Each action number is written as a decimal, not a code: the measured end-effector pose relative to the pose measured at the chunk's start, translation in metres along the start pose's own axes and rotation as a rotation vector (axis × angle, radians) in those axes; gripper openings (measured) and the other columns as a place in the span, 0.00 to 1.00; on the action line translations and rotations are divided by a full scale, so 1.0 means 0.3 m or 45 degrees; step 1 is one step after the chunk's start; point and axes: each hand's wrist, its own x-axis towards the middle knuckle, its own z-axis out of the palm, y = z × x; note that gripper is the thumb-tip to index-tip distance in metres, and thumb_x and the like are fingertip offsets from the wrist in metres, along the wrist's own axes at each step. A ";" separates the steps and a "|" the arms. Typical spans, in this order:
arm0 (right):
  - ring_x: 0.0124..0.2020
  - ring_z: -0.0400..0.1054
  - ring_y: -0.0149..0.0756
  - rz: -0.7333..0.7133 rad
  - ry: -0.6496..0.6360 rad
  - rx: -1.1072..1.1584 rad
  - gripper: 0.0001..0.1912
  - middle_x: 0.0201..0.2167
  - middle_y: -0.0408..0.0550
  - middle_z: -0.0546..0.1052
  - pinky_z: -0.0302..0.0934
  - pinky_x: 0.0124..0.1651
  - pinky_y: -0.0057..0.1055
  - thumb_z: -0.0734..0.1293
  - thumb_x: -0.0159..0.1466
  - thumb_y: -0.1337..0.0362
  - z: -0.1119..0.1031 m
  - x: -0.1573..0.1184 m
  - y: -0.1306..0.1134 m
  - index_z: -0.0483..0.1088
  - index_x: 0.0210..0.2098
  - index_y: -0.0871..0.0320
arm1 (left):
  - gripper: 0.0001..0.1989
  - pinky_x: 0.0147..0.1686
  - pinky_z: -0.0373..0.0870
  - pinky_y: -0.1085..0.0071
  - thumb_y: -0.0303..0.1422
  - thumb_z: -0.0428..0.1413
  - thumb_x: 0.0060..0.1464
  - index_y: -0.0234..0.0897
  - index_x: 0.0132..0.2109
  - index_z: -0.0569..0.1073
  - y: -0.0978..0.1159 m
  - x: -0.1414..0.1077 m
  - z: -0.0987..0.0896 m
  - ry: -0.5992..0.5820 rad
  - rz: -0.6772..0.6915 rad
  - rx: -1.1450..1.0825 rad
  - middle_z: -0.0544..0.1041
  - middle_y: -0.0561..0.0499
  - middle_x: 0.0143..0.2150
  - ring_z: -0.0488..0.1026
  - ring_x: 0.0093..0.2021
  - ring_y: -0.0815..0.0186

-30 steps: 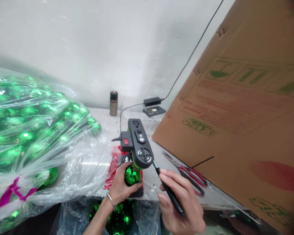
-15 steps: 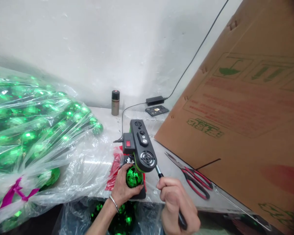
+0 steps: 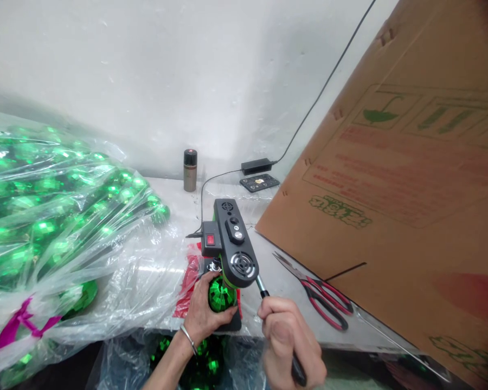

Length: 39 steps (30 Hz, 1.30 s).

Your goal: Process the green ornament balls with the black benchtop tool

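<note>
My left hand (image 3: 206,310), with a bangle at the wrist, is closed around a shiny green faceted ball ornament (image 3: 222,294). The ball sits under the round front end of a small black bench drill press (image 3: 236,244), over its dark base; where the machine meets the ball is hidden. My right hand (image 3: 290,338) is wrapped round the black grip of the machine's lever handle (image 3: 264,293), whose metal rod runs up to the head. A red switch (image 3: 210,239) shows on the box at the machine's left side.
At left lies a clear plastic bag (image 3: 106,265) full of green balls, tied with a magenta ribbon (image 3: 22,325). Red-handled scissors (image 3: 321,295) lie beside a big cardboard box (image 3: 390,179). Behind stand a spray can (image 3: 190,170), a power adapter (image 3: 256,166) and a phone (image 3: 259,182).
My right hand has shifted slightly left with the lever handle. My left hand stays on the ball, and the whole view has moved a little.
</note>
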 end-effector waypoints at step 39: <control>0.25 0.64 0.27 0.136 0.222 0.186 0.22 0.26 0.40 0.70 0.57 0.27 0.27 0.61 0.79 0.68 0.058 -0.050 0.018 0.62 0.27 0.55 | 0.36 0.61 0.80 0.41 0.38 0.71 0.42 0.38 0.60 0.75 0.021 -0.002 -0.004 0.012 0.003 0.027 0.85 0.41 0.54 0.83 0.56 0.44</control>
